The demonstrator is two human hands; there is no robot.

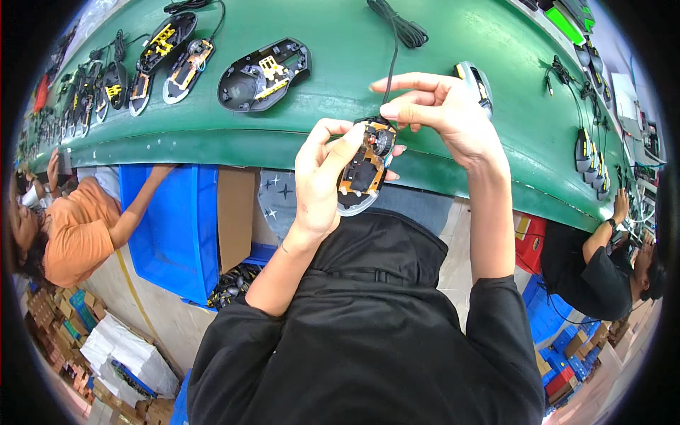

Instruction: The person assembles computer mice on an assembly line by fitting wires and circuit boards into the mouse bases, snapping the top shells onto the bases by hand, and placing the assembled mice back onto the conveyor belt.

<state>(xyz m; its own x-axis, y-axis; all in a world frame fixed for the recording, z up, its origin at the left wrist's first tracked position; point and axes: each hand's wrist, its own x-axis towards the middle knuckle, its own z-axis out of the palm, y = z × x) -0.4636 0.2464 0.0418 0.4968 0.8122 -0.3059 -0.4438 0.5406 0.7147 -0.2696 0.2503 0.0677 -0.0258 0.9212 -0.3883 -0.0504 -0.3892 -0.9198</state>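
My left hand (pixel 319 173) is closed around an opened computer mouse base (pixel 360 176), just past the near edge of the green bench. An orange circuit board, a dark scroll wheel and black parts show in the base. At its front end, my right hand (pixel 457 120) pinches the black cable (pixel 392 67) between thumb and forefinger, its other fingers loosely bent. The cable runs up to a tied coil (pixel 404 28) on the bench. An upturned black mouse shell (pixel 237 88) with yellow inner parts lies left of my hands.
Several opened mice (pixel 188 71) line the green bench (pixel 333 42) at left. A grey and black mouse (pixel 476 83) lies behind my right hand; more mice with cables (pixel 584 152) sit at right. A blue bin (pixel 170 234) stands below. Co-workers sit on both sides.
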